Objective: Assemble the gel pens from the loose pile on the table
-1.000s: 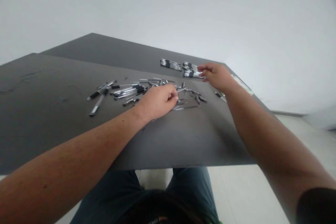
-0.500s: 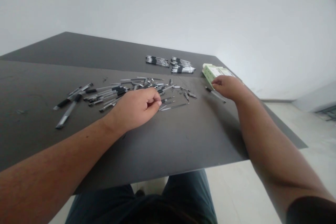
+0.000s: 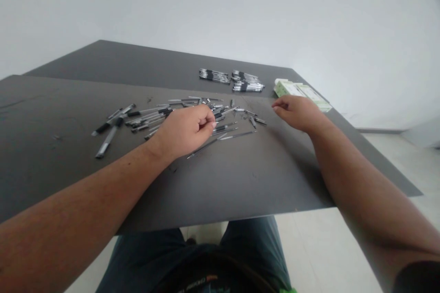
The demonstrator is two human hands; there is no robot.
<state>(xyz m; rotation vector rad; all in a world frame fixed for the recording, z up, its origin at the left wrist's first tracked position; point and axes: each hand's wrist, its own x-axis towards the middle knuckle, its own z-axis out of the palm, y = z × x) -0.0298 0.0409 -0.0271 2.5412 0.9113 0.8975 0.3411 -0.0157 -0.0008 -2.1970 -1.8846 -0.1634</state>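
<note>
My left hand [image 3: 190,130] hovers over the right part of a loose pile of clear pens with black grips [image 3: 147,121]. Its thumb and forefinger are pinched together; whatever lies between them is too small to make out. Below its fingers a thin dark refill [image 3: 202,149] lies slanting on the table, close to another refill [image 3: 240,135]. My right hand [image 3: 295,112] is held in front of the green and white box [image 3: 292,88], fingers bent together towards the thumb. Its palm side is hidden, so what it holds does not show.
Small pen tips [image 3: 253,122] lie scattered between my hands. Farther back on the grey table [image 3: 223,183] are pens laid in rows, one group [image 3: 215,76] on the left and others [image 3: 247,87] beside it. Two larger pens [image 3: 109,139] cross at the left.
The view has shifted slightly. A dark refill now shows on the table below my left hand. The pen that lay beside my right hand is out of sight.
</note>
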